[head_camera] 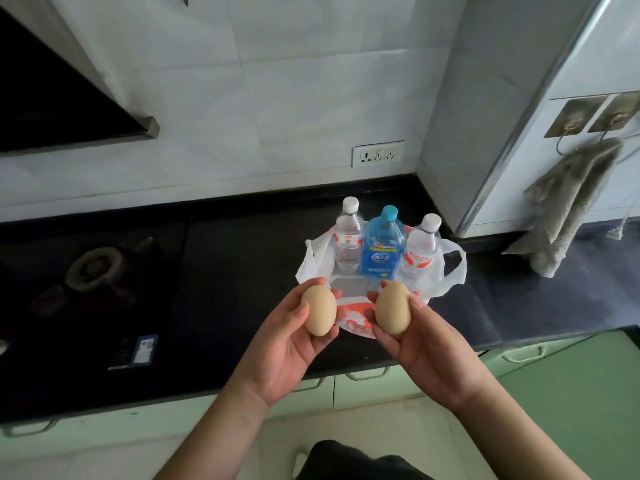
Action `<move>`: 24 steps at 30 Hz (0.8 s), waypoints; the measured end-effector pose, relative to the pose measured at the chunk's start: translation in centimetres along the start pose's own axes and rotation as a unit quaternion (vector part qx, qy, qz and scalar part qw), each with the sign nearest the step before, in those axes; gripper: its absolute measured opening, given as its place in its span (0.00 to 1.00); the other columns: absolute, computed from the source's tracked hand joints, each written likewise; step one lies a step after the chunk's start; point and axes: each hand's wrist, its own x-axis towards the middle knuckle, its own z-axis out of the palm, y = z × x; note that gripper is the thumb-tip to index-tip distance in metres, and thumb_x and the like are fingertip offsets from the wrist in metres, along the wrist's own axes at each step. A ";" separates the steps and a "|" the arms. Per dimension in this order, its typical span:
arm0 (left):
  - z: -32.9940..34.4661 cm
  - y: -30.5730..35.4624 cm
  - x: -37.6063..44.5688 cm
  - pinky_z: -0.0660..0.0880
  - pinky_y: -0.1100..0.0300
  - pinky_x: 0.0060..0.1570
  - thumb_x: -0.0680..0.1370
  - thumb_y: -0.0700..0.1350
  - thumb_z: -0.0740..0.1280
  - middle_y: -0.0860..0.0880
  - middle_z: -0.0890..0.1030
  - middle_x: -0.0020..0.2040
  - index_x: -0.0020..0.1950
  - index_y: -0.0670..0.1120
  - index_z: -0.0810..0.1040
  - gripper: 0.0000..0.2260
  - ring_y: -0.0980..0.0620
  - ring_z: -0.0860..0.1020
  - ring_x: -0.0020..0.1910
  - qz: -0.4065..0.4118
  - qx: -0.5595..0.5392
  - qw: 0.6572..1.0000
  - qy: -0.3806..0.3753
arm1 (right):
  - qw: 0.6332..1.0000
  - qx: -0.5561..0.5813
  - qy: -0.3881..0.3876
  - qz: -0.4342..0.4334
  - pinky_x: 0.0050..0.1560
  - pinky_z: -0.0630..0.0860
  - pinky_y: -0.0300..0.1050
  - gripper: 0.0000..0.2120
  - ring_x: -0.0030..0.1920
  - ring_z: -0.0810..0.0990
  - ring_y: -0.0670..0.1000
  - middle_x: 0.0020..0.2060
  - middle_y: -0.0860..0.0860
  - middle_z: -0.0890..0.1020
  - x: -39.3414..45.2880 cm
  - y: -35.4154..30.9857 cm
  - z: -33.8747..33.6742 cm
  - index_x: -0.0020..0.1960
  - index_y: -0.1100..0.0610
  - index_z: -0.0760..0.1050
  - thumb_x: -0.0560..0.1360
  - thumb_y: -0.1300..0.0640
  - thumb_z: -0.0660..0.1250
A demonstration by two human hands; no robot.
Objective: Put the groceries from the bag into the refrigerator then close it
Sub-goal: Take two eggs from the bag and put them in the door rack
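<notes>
Both hands are up at lower centre of the frame, palms toward the camera, each holding one egg. The left hand (287,344) has its fingers curled round the left egg (319,314); the right hand (427,355) has its fingers curled round the right egg (393,309). Both eggs are pale tan, matte and smooth, long axis roughly upright, close together but not touching. Behind them, mid-frame, a white plastic bag (450,268) with red print lies opened flat on the black worktop (242,258). Three bottles stand upright on it in a row: a clear bottle (348,237) with a white cap, a blue bottle (381,247) with a blue cap, and a second clear bottle (420,249) with a red label. The refrigerator (512,109) stands at upper right, door closed, with a grey towel (568,206) hanging on its side. A gas burner (100,265) sits at mid left.
</notes>
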 end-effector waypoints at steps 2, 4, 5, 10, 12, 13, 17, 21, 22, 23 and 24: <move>1.0 -1.0 -0.1 0.81 0.57 0.45 0.66 0.47 0.81 0.40 0.81 0.59 0.60 0.44 0.81 0.24 0.44 0.82 0.52 0.011 0.005 1.000 0.009 | 1.000 -0.009 -0.001 0.004 0.50 0.80 0.47 0.31 0.58 0.80 0.58 0.62 0.61 0.78 -0.4 -0.9 -0.8 0.64 0.56 0.76 0.64 0.50 0.79; 1.8 -1.9 -0.4 0.81 0.57 0.45 0.66 0.48 0.81 0.40 0.81 0.59 0.60 0.45 0.82 0.24 0.44 0.82 0.52 0.026 0.006 0.999 0.026 | 1.000 -0.013 -0.010 0.014 0.50 0.81 0.46 0.30 0.56 0.81 0.57 0.61 0.60 0.78 -0.6 -1.5 -1.5 0.65 0.54 0.76 0.65 0.49 0.78; 2.1 -2.3 -0.6 0.81 0.57 0.45 0.65 0.48 0.81 0.41 0.82 0.58 0.59 0.45 0.82 0.24 0.44 0.82 0.53 0.035 0.005 0.999 0.035 | 1.000 -0.012 -0.018 0.022 0.49 0.81 0.46 0.27 0.55 0.81 0.57 0.60 0.60 0.79 -0.7 -1.8 -1.7 0.65 0.54 0.76 0.68 0.50 0.76; 2.8 -4.0 -2.8 0.81 0.58 0.45 0.65 0.49 0.81 0.42 0.83 0.57 0.59 0.46 0.83 0.24 0.44 0.83 0.53 0.085 0.002 0.991 0.100 | 0.995 -0.014 -0.055 0.081 0.46 0.81 0.45 0.18 0.53 0.82 0.58 0.58 0.60 0.80 -0.2 -1.5 -2.3 0.63 0.54 0.77 0.74 0.53 0.69; 2.9 -4.4 -4.2 0.81 0.58 0.45 0.65 0.49 0.81 0.42 0.83 0.57 0.59 0.46 0.83 0.24 0.44 0.83 0.53 0.106 0.002 0.986 0.126 | 0.989 -0.024 -0.090 0.112 0.48 0.81 0.46 0.26 0.54 0.82 0.57 0.58 0.59 0.80 0.2 -1.0 -1.8 0.63 0.54 0.77 0.67 0.51 0.77; 2.8 -4.5 -5.0 0.81 0.58 0.45 0.65 0.49 0.81 0.42 0.83 0.57 0.59 0.46 0.83 0.24 0.44 0.83 0.53 0.117 0.003 0.983 0.139 | 0.986 -0.029 -0.104 0.129 0.49 0.81 0.46 0.27 0.54 0.82 0.57 0.58 0.59 0.80 0.3 -0.6 -1.6 0.63 0.54 0.77 0.66 0.51 0.78; 2.5 -4.8 -8.6 0.82 0.57 0.45 0.63 0.49 0.82 0.42 0.83 0.56 0.58 0.47 0.83 0.24 0.44 0.83 0.52 0.168 -0.012 0.966 0.194 | 0.971 -0.033 -0.145 0.189 0.48 0.81 0.46 0.29 0.54 0.82 0.58 0.59 0.61 0.80 0.8 1.4 0.3 0.64 0.55 0.77 0.65 0.51 0.79; 1.7 -4.5 -12.5 0.82 0.56 0.45 0.63 0.47 0.83 0.42 0.82 0.57 0.58 0.45 0.83 0.25 0.43 0.83 0.52 0.220 -0.032 0.947 0.232 | 0.951 -0.040 -0.195 0.239 0.49 0.81 0.47 0.24 0.55 0.81 0.58 0.58 0.61 0.79 0.8 3.6 2.8 0.66 0.56 0.75 0.71 0.53 0.74; 1.5 -4.5 -13.6 0.82 0.56 0.45 0.63 0.47 0.83 0.41 0.82 0.57 0.58 0.45 0.83 0.25 0.43 0.83 0.52 0.232 -0.040 0.942 0.241 | 0.946 -0.044 -0.202 0.248 0.50 0.81 0.47 0.20 0.55 0.81 0.58 0.58 0.61 0.79 0.7 4.3 3.4 0.66 0.56 0.75 0.75 0.54 0.70; 1.3 -4.5 -14.7 0.82 0.56 0.45 0.64 0.46 0.83 0.41 0.82 0.57 0.59 0.45 0.82 0.25 0.42 0.83 0.52 0.245 -0.046 0.936 0.249 | 0.942 -0.051 -0.208 0.259 0.51 0.81 0.47 0.17 0.55 0.81 0.58 0.58 0.62 0.79 0.5 5.1 3.9 0.66 0.56 0.75 0.77 0.55 0.65; 1.0 -4.5 -15.9 0.82 0.56 0.45 0.64 0.47 0.83 0.41 0.82 0.58 0.59 0.45 0.82 0.25 0.42 0.83 0.53 0.258 -0.050 0.930 0.258 | 0.937 -0.057 -0.215 0.271 0.51 0.81 0.47 0.16 0.55 0.81 0.58 0.59 0.62 0.79 0.3 5.8 4.4 0.65 0.56 0.75 0.79 0.55 0.61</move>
